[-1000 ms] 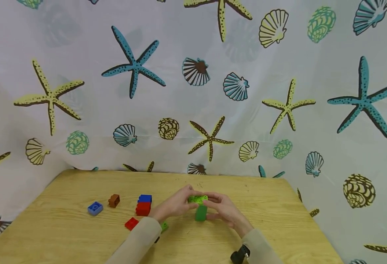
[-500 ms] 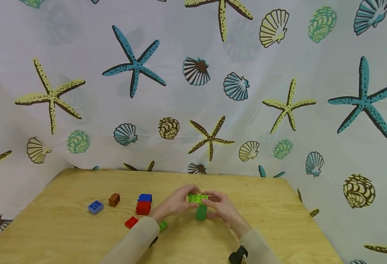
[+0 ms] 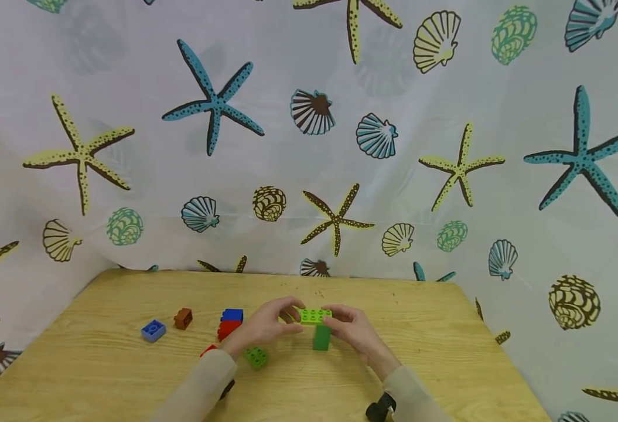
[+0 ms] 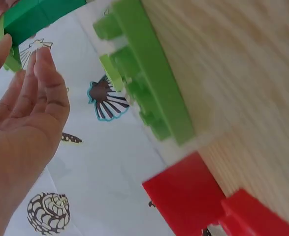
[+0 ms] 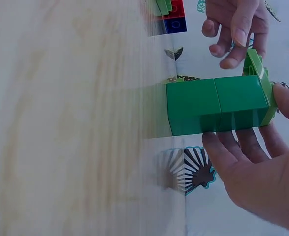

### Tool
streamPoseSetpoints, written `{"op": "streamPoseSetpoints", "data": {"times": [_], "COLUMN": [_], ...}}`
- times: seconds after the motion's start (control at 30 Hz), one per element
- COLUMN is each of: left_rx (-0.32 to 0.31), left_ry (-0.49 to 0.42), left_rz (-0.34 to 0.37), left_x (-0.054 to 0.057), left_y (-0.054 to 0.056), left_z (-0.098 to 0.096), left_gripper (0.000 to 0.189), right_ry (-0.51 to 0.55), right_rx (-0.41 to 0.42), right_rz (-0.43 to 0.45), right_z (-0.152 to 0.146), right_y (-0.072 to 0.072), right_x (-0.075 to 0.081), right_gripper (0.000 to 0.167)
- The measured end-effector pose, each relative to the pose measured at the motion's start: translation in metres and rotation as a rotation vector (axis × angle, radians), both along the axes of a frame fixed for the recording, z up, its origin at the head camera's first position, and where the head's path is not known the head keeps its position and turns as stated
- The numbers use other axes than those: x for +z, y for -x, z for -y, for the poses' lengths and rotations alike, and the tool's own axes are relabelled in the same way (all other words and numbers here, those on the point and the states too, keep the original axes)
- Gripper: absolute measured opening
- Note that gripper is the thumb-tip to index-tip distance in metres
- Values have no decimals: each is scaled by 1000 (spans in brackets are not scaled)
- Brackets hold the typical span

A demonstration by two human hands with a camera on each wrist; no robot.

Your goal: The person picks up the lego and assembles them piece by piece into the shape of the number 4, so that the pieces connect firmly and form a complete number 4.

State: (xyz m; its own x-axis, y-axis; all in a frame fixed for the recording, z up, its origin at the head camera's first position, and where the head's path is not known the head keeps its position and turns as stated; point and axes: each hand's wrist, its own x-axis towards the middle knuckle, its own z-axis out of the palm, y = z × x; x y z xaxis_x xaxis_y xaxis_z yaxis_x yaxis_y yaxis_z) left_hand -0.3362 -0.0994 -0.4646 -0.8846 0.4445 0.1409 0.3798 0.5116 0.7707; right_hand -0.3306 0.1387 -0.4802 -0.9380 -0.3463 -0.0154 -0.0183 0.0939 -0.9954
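A stack of two dark green toy bricks [image 5: 215,105] stands upright on the table, bearing a flat lime-green brick [image 3: 314,316] with studs up, whose left end juts out past the stack. My right hand [image 3: 358,335] holds the lime brick's right end, thumb at its near side; in the right wrist view its other fingers lie along the dark green bricks. My left hand [image 3: 267,322] is just left of the lime brick, fingers loosely bent, a gap between them and it. Close to the left wrist lies another green brick [image 3: 256,357] on the table.
Left of the left hand are a blue brick [image 3: 232,315] and a red brick [image 3: 227,330], together. A flat red piece [image 3: 209,350] is partly hidden by the left arm. Farther left lie a brown brick [image 3: 183,319] and a blue brick [image 3: 153,331]. A patterned curtain [image 3: 266,164] hangs behind.
My left hand has let go of the lime brick and drawn back left, uncovering more of the green brick on the table. My right hand stays almost still.
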Motion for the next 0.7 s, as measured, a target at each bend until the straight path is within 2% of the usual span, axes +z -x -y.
{"op": "streamPoseSetpoints", "data": {"times": [0.13, 0.37, 0.5, 0.7], "left_rx": [-57, -218, -256, -264], "left_ry": [4, 2, 16, 111], "left_rz": [51, 142, 194, 230], "left_x": [4, 10, 11, 7], "left_y": [2, 6, 7, 2], "left_z": [13, 37, 50, 61], "left_gripper": [28, 23, 20, 21], "right_ry": [-4, -19, -25, -21], "right_rx": [-8, -25, -16, -8], "right_rz": [-15, -14, -10, -21], "right_z": [0, -1, 0, 0], "right_y": [0, 2, 3, 1], "right_x": [1, 1, 0, 0], "right_gripper": [53, 49, 48, 50]}}
